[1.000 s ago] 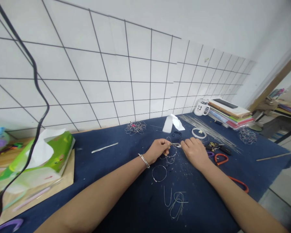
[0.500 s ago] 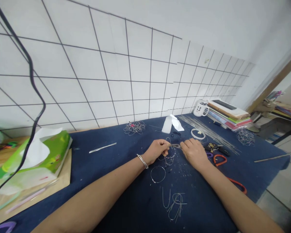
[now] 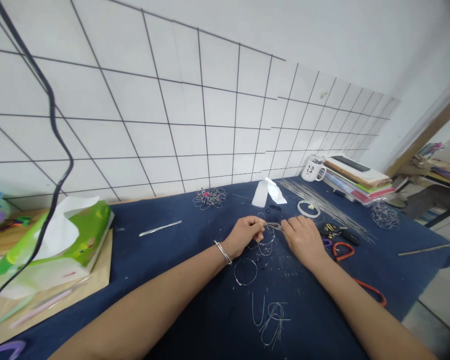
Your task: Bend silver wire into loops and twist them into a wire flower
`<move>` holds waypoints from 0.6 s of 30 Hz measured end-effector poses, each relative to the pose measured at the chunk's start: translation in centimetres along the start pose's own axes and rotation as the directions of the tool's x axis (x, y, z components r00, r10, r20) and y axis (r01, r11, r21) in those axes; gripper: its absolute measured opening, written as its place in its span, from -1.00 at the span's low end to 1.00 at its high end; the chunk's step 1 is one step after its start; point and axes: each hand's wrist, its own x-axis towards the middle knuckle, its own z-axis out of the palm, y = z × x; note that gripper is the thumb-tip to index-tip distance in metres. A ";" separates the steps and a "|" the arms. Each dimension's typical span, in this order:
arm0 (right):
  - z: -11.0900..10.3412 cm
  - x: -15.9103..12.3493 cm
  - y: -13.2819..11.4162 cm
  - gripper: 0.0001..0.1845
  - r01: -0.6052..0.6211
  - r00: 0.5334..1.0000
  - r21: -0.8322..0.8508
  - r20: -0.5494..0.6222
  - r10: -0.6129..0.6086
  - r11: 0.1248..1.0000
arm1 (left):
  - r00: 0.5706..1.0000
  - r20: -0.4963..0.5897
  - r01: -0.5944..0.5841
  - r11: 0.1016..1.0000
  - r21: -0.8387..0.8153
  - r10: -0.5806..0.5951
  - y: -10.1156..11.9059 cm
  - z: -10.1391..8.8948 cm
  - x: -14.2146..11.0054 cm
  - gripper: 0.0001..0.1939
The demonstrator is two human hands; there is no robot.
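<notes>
My left hand (image 3: 246, 235), with a silver bangle on its wrist, pinches a looped thin wire piece (image 3: 265, 247) that has small beads on it. My right hand (image 3: 302, 239) is closed around a pair of pliers (image 3: 273, 225); their metal jaws point left and meet the wire at my left fingertips. The exact grip of the jaws is too small to make out. Just below my left hand lies a round wire ring (image 3: 245, 271) with a few beads. Nearer to me are several bent wire pieces (image 3: 273, 320).
Several wire flowers (image 3: 210, 198) lie by the wall. Behind my right hand are a white ring-shaped coil (image 3: 308, 209), long straight wires (image 3: 322, 207), a mug (image 3: 313, 169) and stacked books (image 3: 360, 180). Orange-handled tools (image 3: 343, 251) lie right. A tissue pack (image 3: 78, 240) is left.
The whole view has shifted slightly, so things appear a little farther right. Both hands keep their hold on the wire piece and the pliers, with hardly any movement.
</notes>
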 end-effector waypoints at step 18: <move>0.1 0.0 -0.5 -0.74 -0.042 0.999 -0.011 0.003 0.042 0.999 | 0.990 -0.135 -0.055 0.998 -0.029 0.050 -0.3 0.7 -0.3 -0.86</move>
